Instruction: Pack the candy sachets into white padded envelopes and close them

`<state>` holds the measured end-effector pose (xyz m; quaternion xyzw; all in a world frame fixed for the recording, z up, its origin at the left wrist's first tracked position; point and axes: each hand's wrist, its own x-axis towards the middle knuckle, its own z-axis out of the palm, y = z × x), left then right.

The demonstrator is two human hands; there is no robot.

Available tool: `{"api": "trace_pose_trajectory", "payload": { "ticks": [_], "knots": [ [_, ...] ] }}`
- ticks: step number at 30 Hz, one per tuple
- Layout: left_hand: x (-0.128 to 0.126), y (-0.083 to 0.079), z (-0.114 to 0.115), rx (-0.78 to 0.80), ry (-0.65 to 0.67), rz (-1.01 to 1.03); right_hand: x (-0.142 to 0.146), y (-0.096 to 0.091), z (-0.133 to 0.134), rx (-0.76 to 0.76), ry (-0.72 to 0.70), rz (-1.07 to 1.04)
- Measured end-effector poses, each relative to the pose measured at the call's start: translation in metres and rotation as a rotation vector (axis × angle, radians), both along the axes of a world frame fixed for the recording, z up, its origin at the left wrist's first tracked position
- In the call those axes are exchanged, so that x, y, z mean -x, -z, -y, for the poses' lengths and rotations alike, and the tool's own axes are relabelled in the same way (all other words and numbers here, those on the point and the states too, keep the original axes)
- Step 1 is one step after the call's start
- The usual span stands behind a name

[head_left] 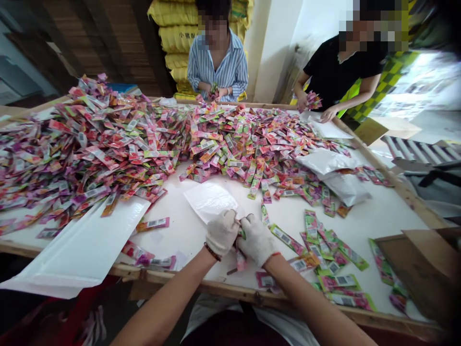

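Both my hands wear white knit gloves and meet over the near edge of the white table (187, 230). My left hand (221, 233) and my right hand (256, 240) are closed together on a small bunch of colourful sachets (240, 254), whose pink end hangs down between them. A flat white pouch (211, 199) lies just beyond my hands. A huge heap of pink, green and red sachets (108, 144) covers the far and left part of the table. Loose green and pink sachets (324, 254) lie scattered to the right of my right hand.
A long white mailer bag (82, 245) overhangs the near left edge. White bags (334, 168) lie at the right. A brown cardboard box (421, 269) sits at the near right corner. Two other people stand across the table, a striped-shirt person (218, 62) and a black-shirt person (342, 67), both handling sachets.
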<state>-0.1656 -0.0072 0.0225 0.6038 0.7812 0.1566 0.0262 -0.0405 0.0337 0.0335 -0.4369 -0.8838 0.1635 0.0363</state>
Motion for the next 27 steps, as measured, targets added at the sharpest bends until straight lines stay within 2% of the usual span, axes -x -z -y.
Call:
{"api": "trace_pose_trajectory", "payload": {
  "ticks": [4, 7, 10, 13, 17, 19, 23, 25, 27],
  "knots": [
    [0.006, -0.003, 0.005, -0.029, 0.133, -0.136, 0.008, 0.0, -0.017, 0.089, 0.039, -0.013],
    [0.015, 0.0, 0.003, 0.003, 0.164, -0.14, -0.006, 0.001, -0.014, 0.206, -0.004, -0.198],
    [0.016, 0.003, 0.001, 0.006, 0.149, -0.086, -0.016, 0.007, -0.001, 0.118, 0.006, -0.368],
    [0.008, 0.003, 0.003, -0.02, 0.175, -0.045, -0.004, 0.012, 0.001, 0.017, 0.121, -0.205],
    [0.007, 0.004, 0.003, -0.013, 0.143, 0.064, 0.017, 0.006, -0.009, 0.013, 0.175, 0.018],
    [0.016, 0.007, -0.002, -0.016, 0.082, 0.242, 0.016, -0.002, -0.007, -0.035, 0.128, 0.042],
    [0.028, 0.009, -0.006, -0.049, -0.005, 0.729, 0.004, -0.008, 0.009, -0.1, 0.011, 0.006],
    [0.024, 0.006, -0.002, -0.063, 0.013, 0.753, 0.005, -0.007, 0.011, -0.072, 0.016, 0.019],
    [0.016, 0.002, 0.004, -0.073, 0.015, 0.621, 0.013, -0.004, 0.008, -0.059, 0.008, 0.073]
  ]
}}
